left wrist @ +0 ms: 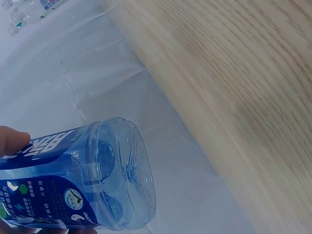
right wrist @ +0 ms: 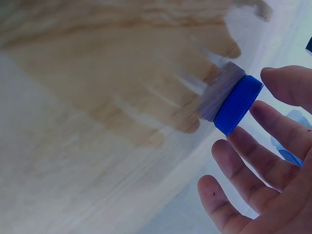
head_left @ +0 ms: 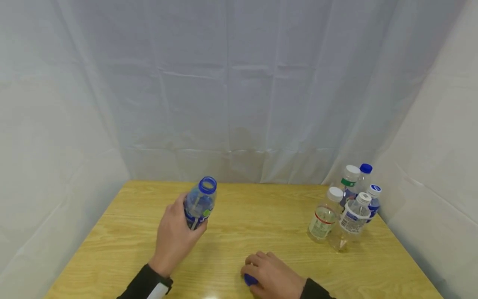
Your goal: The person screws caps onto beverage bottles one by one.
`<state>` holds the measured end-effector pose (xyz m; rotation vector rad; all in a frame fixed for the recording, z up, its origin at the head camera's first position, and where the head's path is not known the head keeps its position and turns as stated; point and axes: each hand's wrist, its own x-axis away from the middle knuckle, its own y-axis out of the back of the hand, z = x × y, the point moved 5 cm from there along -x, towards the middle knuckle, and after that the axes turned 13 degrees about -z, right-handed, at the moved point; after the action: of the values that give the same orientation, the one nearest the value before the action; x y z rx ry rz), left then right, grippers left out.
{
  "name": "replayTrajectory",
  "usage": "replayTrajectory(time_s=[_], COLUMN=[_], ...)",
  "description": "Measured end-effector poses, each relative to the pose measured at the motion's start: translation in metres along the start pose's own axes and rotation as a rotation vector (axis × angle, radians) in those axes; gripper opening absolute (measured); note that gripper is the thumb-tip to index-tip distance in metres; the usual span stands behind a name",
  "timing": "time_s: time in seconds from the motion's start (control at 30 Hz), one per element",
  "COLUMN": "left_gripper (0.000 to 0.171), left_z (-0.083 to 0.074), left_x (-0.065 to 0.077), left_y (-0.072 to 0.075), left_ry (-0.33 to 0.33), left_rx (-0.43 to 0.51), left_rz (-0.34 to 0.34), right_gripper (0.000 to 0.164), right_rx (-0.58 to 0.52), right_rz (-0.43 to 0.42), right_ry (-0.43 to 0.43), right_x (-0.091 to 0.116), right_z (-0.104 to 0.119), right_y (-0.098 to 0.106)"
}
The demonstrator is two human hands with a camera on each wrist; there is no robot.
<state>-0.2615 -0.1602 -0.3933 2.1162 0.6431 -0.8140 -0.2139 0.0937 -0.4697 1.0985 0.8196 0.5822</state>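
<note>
Left of the middle in the head view, my left hand (head_left: 178, 234) grips a clear blue plastic bottle (head_left: 199, 203) round its body. The bottle's mouth is uncapped and tilted up to the right. Its base and dark blue label (left wrist: 53, 202) show in the left wrist view, away from the tabletop. My right hand (head_left: 275, 275) is low over the table at the front, with thumb and fingertips round a blue bottle cap (head_left: 250, 280). In the right wrist view the ribbed cap (right wrist: 239, 105) sits at the glossy tabletop, thumb on one side and fingers on the other.
Several capped clear bottles stand grouped at the table's right, among them one with a white cap and pale green label (head_left: 322, 222) and one with a white-banded label (head_left: 352, 218). White sheeting (head_left: 231, 104) hangs behind and beside the wooden table (head_left: 123, 224).
</note>
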Motion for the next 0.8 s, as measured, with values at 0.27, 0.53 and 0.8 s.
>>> replayTrajectory(time_s=[0.27,0.53,0.8], left_gripper=[0.095,0.098,0.099], left_z=[-0.016,-0.029,-0.040], left_x=[0.005,0.014,0.019], left_y=[0.005,0.013,0.020], left_ry=[-0.083,-0.147,-0.197], left_rx=[0.001,-0.001,0.013], left_rz=[-0.026,-0.042,-0.041], right_gripper=[0.030,0.031,0.031], right_rx=[0.025,0.037,0.038], right_rz=[-0.010,-0.014,0.005], right_ry=[0.012,0.019,0.006], right_x=[0.000,-0.001,-0.002], right_z=[0.001,0.002,0.002], right_y=[0.001,0.002,0.001])
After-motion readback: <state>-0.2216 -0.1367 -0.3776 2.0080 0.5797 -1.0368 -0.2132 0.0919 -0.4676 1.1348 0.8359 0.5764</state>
